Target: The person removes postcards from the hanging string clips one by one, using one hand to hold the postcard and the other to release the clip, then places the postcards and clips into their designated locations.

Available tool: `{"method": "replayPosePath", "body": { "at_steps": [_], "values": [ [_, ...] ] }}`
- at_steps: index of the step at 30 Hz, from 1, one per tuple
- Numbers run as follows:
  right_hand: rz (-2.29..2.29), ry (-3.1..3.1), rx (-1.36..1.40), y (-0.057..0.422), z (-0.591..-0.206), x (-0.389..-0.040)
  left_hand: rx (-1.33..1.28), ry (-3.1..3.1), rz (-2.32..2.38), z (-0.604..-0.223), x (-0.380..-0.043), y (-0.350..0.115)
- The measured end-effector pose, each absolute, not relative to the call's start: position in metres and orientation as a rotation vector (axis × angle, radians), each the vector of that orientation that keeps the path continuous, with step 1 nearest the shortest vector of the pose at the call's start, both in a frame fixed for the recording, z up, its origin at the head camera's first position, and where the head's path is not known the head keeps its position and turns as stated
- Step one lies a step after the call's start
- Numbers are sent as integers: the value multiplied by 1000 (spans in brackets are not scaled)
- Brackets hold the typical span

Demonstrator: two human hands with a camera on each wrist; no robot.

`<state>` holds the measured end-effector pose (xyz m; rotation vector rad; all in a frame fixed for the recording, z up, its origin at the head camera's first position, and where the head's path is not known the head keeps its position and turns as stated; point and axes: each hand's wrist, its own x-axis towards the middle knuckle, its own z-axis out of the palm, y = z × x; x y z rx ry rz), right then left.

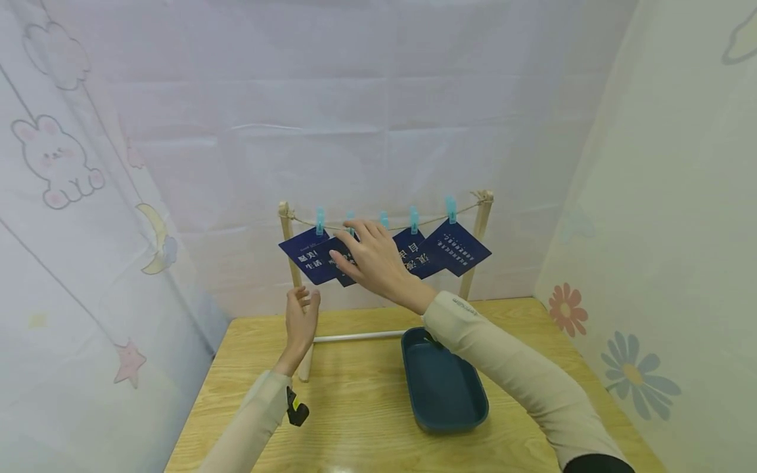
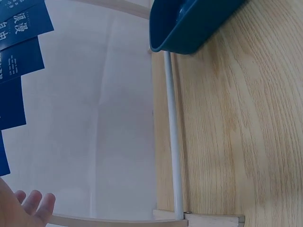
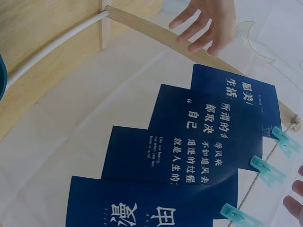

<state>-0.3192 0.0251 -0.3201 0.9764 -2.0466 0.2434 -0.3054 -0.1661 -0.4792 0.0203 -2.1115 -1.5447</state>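
Note:
Several dark blue cards with white lettering (image 1: 455, 246) hang from a twine line (image 1: 437, 219), held by light blue clothespins (image 1: 452, 209). The twine is tied between two wooden posts (image 1: 287, 230). My right hand (image 1: 375, 259) is raised before the middle cards and hides part of them. Its fingers are loosely bent, and in the right wrist view its fingertips (image 3: 297, 189) lie apart from the nearest clothespins (image 3: 267, 171). Beside the left post, below the leftmost card, is my left hand (image 1: 302, 322), its fingers relaxed and holding nothing.
A dark teal tray (image 1: 445, 387) sits on the wooden table (image 1: 355, 407), right of centre. A white rod (image 1: 361, 336) runs low across the rack, behind the tray's far end. Printed cloth walls (image 1: 296, 131) stand at the back and both sides.

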Motion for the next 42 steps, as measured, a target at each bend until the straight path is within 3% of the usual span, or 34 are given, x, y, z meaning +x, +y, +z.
{"method": "replayPosePath", "body": {
  "at_steps": [15, 27, 35, 42],
  "values": [
    [262, -2260, 961, -4, -290, -331, 45, -1924, -1881, -477, -314, -161],
    [147, -2311, 921, -15, -287, -338, -10, -1926, -1835, -467, -321, -161],
    [69, -2394, 868, -22, -282, -341, -71, -1861, -1784, -443, -305, -156],
    [17, -2416, 845, -23, -283, -341, -55, -1820, -1675, -462, -325, -157]
  ]
}}
